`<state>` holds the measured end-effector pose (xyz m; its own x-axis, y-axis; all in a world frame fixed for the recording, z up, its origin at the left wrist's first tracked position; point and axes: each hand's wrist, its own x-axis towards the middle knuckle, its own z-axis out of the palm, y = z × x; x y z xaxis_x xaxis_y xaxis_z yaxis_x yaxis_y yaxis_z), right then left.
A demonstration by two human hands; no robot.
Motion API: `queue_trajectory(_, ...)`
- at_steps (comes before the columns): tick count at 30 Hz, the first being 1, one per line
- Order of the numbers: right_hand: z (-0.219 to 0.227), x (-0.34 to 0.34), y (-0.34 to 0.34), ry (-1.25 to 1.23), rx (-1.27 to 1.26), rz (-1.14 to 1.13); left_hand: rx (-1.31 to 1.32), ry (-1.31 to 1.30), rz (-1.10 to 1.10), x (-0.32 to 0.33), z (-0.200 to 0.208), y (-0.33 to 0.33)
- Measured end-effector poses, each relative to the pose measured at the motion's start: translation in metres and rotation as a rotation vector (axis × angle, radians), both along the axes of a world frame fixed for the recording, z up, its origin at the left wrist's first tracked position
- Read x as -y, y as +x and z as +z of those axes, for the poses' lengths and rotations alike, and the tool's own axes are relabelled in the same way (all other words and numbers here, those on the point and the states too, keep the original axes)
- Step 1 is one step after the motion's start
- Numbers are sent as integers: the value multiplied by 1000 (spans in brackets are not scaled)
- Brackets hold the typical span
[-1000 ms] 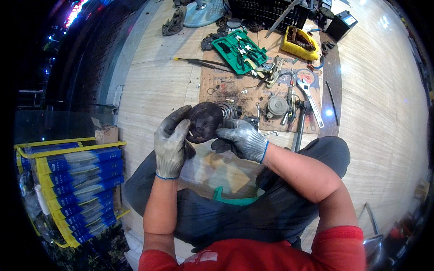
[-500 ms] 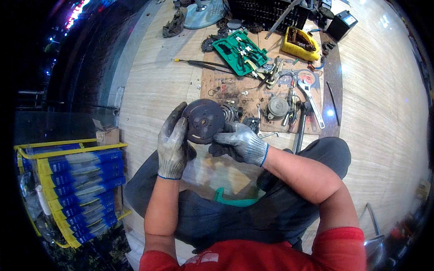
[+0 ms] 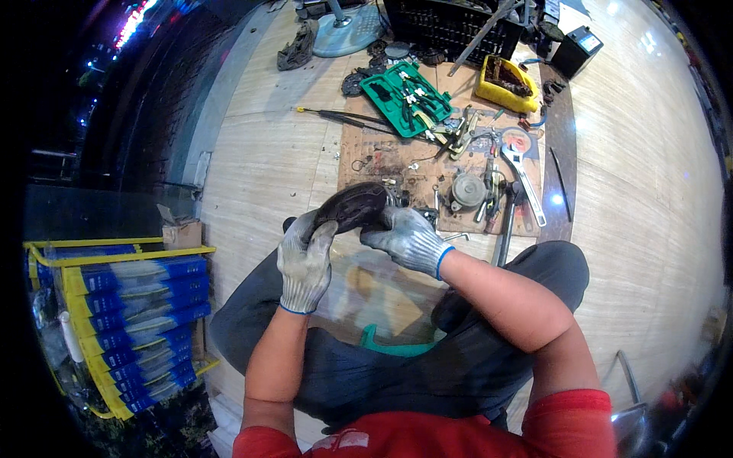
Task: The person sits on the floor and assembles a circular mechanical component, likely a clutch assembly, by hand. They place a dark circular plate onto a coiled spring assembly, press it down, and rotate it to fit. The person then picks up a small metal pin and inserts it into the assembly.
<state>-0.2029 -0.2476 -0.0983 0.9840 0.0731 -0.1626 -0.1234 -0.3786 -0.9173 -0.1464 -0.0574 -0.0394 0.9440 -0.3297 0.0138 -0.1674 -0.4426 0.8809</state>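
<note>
A dark, round metal disc (image 3: 353,204) is held up above my lap, tilted so that its face shows foreshortened. My left hand (image 3: 307,259), in a grey-coated work glove, grips its left edge with the thumb on the near side. At the disc's right edge, my gloved right hand (image 3: 411,240) is closed on it, its fingertips partly hidden. Just beyond the hands, a dark part is mostly covered by the disc. A round grey metal part (image 3: 467,189) lies on the cardboard (image 3: 357,149), beside a large adjustable wrench (image 3: 525,185).
An open green tool case (image 3: 389,105) with pliers lies on the far cardboard. Behind are a yellow container (image 3: 500,95), a black crate (image 3: 427,27) and a battery (image 3: 576,52). Left stands a yellow-framed rack (image 3: 137,263) of blue packages. A green plastic piece (image 3: 397,349) shows between my legs.
The disc has tipped from facing me nearly flat to a steep slant, its far edge lower. My left hand has moved down and slightly right. Both hands still hold it.
</note>
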Motion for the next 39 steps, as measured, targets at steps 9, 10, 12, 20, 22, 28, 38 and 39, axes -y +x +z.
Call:
queue_trajectory(9,26,22,-3,1466,-440,-300,1091,484,-399,0,19,-7)
queue_trajectory(10,27,21,-4,1384,-384,-281,1115,495,-416,1,19,-10)
queue_trajectory(12,27,26,-6,1302,-292,-260,1111,508,-409,3,16,-9)
queue_trajectory(20,16,40,1,1047,-152,-233,931,575,-180,5,-11,3)
queue_trajectory(22,21,36,0,978,-91,-232,888,636,-190,4,-16,4)
queue_trajectory(28,15,34,1,985,-97,-223,901,652,-188,3,-20,3)
queue_trajectory(38,15,32,2,1031,-193,-253,964,540,-276,8,-5,2)
queue_trajectory(39,19,31,2,1046,-218,-254,965,538,-292,7,-6,3)
